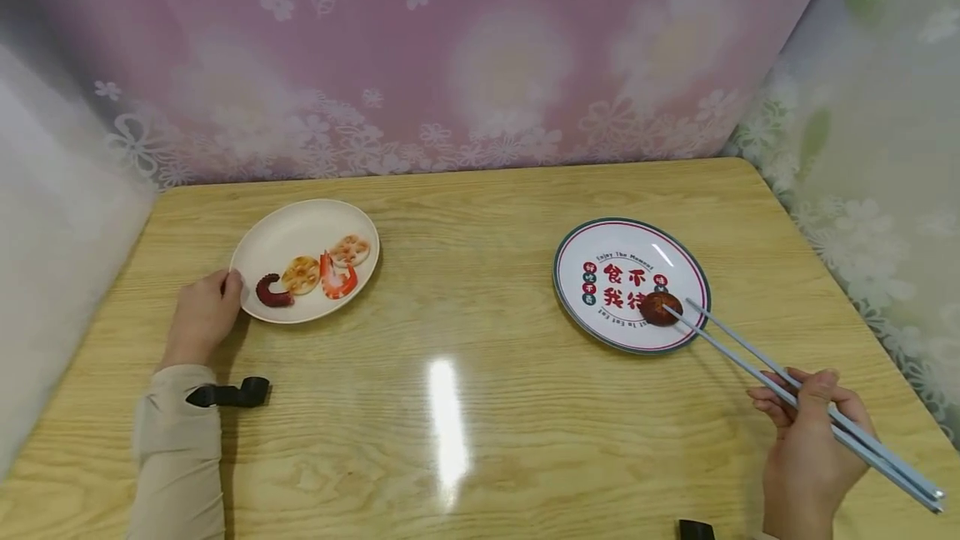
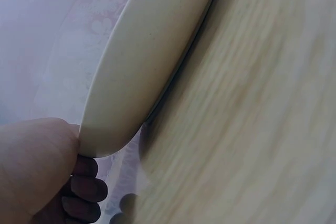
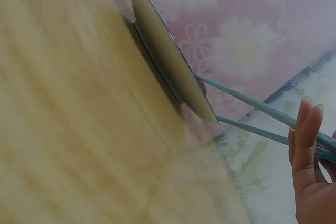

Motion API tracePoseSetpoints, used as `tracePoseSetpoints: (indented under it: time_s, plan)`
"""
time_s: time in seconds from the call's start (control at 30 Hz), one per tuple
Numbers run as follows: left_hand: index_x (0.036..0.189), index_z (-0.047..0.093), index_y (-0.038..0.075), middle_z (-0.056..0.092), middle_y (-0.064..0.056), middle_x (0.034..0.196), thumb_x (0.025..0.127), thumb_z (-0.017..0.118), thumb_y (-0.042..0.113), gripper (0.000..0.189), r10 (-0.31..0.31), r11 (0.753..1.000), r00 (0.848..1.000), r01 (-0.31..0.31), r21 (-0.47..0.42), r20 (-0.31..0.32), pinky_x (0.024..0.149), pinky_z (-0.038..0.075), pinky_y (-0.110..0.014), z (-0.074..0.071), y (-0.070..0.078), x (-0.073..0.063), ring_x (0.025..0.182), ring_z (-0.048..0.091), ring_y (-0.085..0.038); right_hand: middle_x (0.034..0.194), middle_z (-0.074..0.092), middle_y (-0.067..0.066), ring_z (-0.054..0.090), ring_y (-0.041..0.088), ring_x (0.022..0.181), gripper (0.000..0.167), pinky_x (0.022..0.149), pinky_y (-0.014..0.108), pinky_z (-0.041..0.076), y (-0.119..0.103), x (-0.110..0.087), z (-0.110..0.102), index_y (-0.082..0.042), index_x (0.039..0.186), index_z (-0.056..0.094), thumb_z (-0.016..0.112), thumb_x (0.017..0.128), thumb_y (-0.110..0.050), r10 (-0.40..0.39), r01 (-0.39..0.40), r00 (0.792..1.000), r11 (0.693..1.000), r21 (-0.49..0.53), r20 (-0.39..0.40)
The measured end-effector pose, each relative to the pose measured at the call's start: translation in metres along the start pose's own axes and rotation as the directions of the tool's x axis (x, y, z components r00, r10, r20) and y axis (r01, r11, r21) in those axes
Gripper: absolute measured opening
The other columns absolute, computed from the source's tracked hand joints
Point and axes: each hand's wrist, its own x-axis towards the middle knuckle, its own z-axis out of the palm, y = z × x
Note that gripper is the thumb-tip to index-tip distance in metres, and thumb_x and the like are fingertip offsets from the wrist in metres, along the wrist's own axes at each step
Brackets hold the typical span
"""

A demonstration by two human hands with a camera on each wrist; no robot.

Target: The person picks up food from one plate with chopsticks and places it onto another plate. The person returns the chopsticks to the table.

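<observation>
My left hand [image 1: 202, 315] pinches the left rim of a cream plate [image 1: 288, 227], its thumb at the edge in the left wrist view. On that plate lie a dark red curled tentacle piece [image 1: 273, 293], two lotus root slices [image 1: 302, 275] and a red-and-white shrimp [image 1: 337, 277]. My right hand [image 1: 813, 440] grips a pair of light blue-grey chopsticks [image 1: 757, 369]. They reach over a white plate [image 1: 577, 252] with a green rim and red lettering. One tip overlaps a round brown piece like a mushroom cap [image 1: 657, 310]; the other tip stands just right of it.
Both plates stand on a wood-grain table [image 1: 465, 273], with bare tabletop between them. A pink floral backdrop [image 1: 450, 65] rises behind the far edge, and a pale floral one [image 1: 877, 148] borders the right. A black device [image 1: 232, 392] is on the left wrist.
</observation>
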Motion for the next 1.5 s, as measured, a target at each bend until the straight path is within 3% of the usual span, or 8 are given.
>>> tracePoseSetpoints:
  time_s: [0.2, 0.43, 0.6, 0.97, 1.23, 1.5]
  plan:
    - [0.079, 0.048, 0.001, 0.052, -0.022, 0.079, 0.103, 0.028, 0.024, 0.039, -0.004, 1.0, 1.0, 0.004, -0.002, -0.005, 0.062, 0.037, -0.04, 0.0, 0.002, 0.0, 0.074, 0.047, -0.035, 0.073, 0.064, 0.024, 0.063, 0.031, 0.048, 0.031, 0.04, 0.029, 0.048, 0.004, -0.003, -0.005, 0.017, 0.089, 0.055, 0.073, 0.082, -0.008, 0.079, -0.075, 0.997, 0.988, 0.133, -0.026]
    - [0.082, 0.049, 0.0, 0.053, -0.023, 0.083, 0.103, 0.026, 0.026, 0.041, -0.012, 1.0, 1.0, 0.012, -0.006, 0.018, 0.063, 0.038, -0.041, 0.0, 0.003, 0.0, 0.076, 0.047, -0.036, 0.073, 0.064, 0.025, 0.064, 0.03, 0.049, 0.031, 0.042, 0.029, 0.049, 0.018, -0.013, 0.0, 0.019, 0.086, 0.056, 0.072, 0.083, -0.007, 0.058, -0.061, 0.998, 0.99, 0.131, 0.026]
    - [0.082, 0.05, -0.001, 0.053, -0.024, 0.083, 0.104, 0.026, 0.026, 0.042, -0.008, 1.0, 1.0, 0.008, -0.015, 0.007, 0.063, 0.038, -0.04, 0.001, 0.005, 0.002, 0.076, 0.047, -0.035, 0.073, 0.066, 0.025, 0.065, 0.029, 0.05, 0.03, 0.043, 0.028, 0.049, 0.024, -0.014, 0.0, 0.019, 0.087, 0.058, 0.073, 0.083, -0.006, 0.037, -0.037, 0.999, 0.993, 0.116, 0.0]
    - [0.079, 0.047, 0.001, 0.051, -0.021, 0.081, 0.103, 0.026, 0.027, 0.041, -0.05, 0.999, 0.998, 0.05, -0.01, 0.028, 0.061, 0.036, -0.037, 0.001, 0.004, 0.001, 0.077, 0.047, -0.034, 0.074, 0.067, 0.026, 0.068, 0.031, 0.056, 0.037, 0.048, 0.031, 0.053, 0.03, -0.021, 0.012, 0.02, 0.091, 0.059, 0.07, 0.086, -0.015, 0.08, -0.087, 0.995, 0.99, 0.115, 0.066]
    - [0.076, 0.046, 0.002, 0.051, -0.022, 0.08, 0.103, 0.027, 0.026, 0.04, -0.033, 0.999, 0.999, 0.033, -0.01, 0.005, 0.061, 0.035, -0.037, 0.001, 0.002, 0.0, 0.075, 0.047, -0.035, 0.073, 0.066, 0.025, 0.068, 0.032, 0.059, 0.039, 0.053, 0.035, 0.054, 0.034, -0.019, 0.022, 0.017, 0.09, 0.059, 0.071, 0.086, -0.019, 0.138, -0.138, 0.99, 0.985, 0.107, 0.006]
    - [0.075, 0.045, 0.003, 0.05, -0.019, 0.075, 0.102, 0.027, 0.025, 0.04, -0.02, 1.0, 1.0, 0.02, -0.009, -0.007, 0.058, 0.035, -0.036, 0.0, 0.002, 0.0, 0.073, 0.047, -0.034, 0.074, 0.065, 0.022, 0.069, 0.032, 0.061, 0.037, 0.054, 0.036, 0.054, 0.043, -0.02, 0.031, 0.016, 0.089, 0.056, 0.075, 0.083, -0.015, 0.091, -0.082, 0.992, 0.992, 0.098, -0.092]
